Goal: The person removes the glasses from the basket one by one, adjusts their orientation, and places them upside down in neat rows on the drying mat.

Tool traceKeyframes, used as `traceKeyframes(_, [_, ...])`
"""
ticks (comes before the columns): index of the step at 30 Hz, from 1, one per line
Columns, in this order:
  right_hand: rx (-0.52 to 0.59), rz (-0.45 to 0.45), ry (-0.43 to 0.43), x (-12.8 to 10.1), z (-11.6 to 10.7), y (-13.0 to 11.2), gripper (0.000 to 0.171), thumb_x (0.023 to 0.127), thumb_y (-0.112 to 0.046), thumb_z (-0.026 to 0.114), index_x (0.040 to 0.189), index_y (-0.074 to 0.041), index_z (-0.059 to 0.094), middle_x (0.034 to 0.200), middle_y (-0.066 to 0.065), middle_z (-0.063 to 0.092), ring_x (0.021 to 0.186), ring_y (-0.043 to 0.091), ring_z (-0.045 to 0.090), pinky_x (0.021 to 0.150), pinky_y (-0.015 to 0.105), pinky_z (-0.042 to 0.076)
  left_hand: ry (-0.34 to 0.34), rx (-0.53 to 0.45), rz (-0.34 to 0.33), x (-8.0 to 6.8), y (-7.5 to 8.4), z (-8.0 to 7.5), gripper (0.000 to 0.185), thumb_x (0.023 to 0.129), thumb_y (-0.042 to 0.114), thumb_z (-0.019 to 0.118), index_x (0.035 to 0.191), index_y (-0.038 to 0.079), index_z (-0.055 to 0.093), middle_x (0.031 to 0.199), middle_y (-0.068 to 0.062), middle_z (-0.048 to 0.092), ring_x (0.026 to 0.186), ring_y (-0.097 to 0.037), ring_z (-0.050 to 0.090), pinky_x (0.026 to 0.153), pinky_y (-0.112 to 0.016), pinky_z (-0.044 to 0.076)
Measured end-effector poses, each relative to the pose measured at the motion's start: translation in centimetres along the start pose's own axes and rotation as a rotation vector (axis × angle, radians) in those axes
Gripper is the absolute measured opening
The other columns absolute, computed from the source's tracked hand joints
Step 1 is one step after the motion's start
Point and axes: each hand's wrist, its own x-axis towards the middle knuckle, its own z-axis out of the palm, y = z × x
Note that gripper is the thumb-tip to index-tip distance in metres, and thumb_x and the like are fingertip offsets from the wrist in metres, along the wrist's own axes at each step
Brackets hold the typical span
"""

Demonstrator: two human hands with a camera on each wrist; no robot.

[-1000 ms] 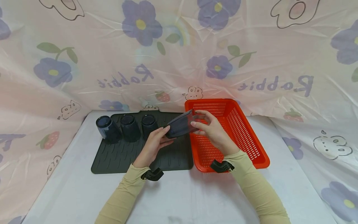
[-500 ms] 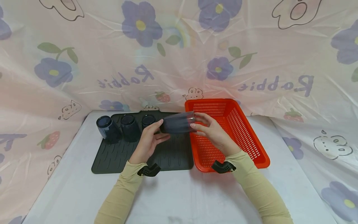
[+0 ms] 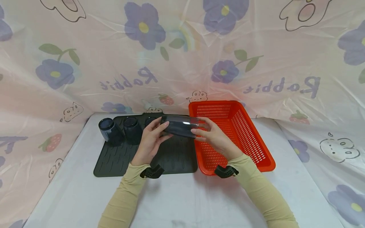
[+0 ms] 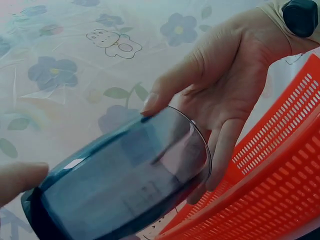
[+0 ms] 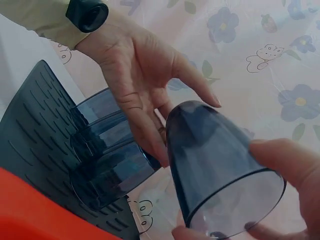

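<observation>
Tilted further since before, one dark cup [image 3: 180,126] lies sideways, pinched between left hand [image 3: 150,141] and right hand [image 3: 215,137]; three cups [image 3: 131,129], seemingly upturned, stand on one mat [image 3: 119,161] beside one red basket [image 3: 258,148].

A white cloth-covered table [image 3: 182,196] carries a dark grey ribbed rubber mat [image 3: 119,160] on its left half; a red perforated plastic basket [image 3: 256,148] sits just beside it, right.

Head view high, facing down-forward, 2 wrist views close, all sharing the tumbler [image 3: 180,126].
</observation>
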Motion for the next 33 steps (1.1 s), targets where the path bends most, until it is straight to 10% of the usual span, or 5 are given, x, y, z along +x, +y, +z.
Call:
traceKeyframes(9, [0.021,-0.016,-0.001,0.1,0.5,0.2,0.067,0.084,-0.021,0.076,0.138,-0.019,0.038,0.136,0.008,0.045,0.117,0.031,0.053,0.098,0.047,0.045,0.098,0.017,0.045,0.0,-0.1,0.4,0.053,0.087,-0.001,0.069,0.136,0.003,0.049,0.106,-0.011,0.049,0.089,-0.017,0.059,0.082,-0.042,0.054])
traceKeyframes(33, [0.151,-0.074,-0.08,-0.1,-0.8,-0.5,0.052,0.096,-0.012,0.059,0.143,-0.009,0.037,0.14,0.014,0.045,0.126,0.031,0.047,0.099,0.05,0.042,0.09,0.147,0.168,0.1,0.5,0.1,0.059,0.08,-0.006,0.074,0.133,0.007,0.053,0.116,-0.014,0.049,0.097,-0.025,0.06,0.079,-0.035,0.056])
